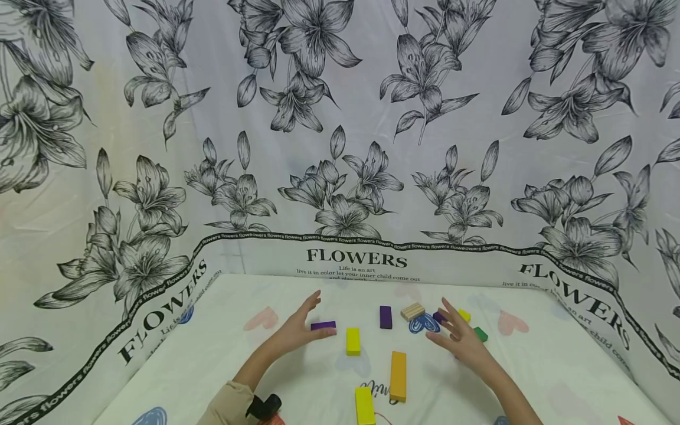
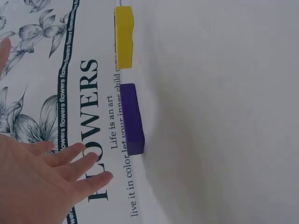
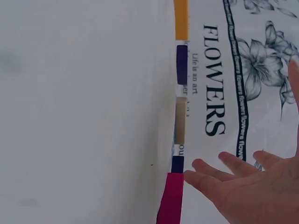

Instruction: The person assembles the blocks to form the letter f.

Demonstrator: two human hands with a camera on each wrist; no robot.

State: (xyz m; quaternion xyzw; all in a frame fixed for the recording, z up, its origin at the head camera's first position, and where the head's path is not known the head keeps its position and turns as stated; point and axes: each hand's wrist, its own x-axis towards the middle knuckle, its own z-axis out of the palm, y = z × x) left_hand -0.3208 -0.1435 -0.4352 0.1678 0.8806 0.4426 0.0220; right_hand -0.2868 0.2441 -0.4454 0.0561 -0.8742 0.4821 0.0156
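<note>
In the head view the left hand [image 1: 295, 332] hovers with spread fingers beside a purple block [image 1: 323, 325]; a yellow block [image 1: 353, 342] lies to its right. The left wrist view shows that hand [image 2: 42, 182] empty, near the purple block [image 2: 132, 119] and a yellow one [image 2: 124, 37]. On the other side, the right hand [image 1: 467, 343] is spread above the cloth, partly covering a purple block [image 1: 439, 317], with yellow [image 1: 464, 315] and green [image 1: 480, 334] blocks close by. The right wrist view has this hand [image 3: 261, 191] holding nothing, beside a magenta block [image 3: 171, 198].
Between the hands lie a purple block [image 1: 385, 317], a wooden striped block [image 1: 412, 311] and an orange block [image 1: 398, 376]. A yellow block [image 1: 365, 406] is at the front edge of the view. Flower-printed cloth [image 1: 350, 260] rises behind the white printed surface.
</note>
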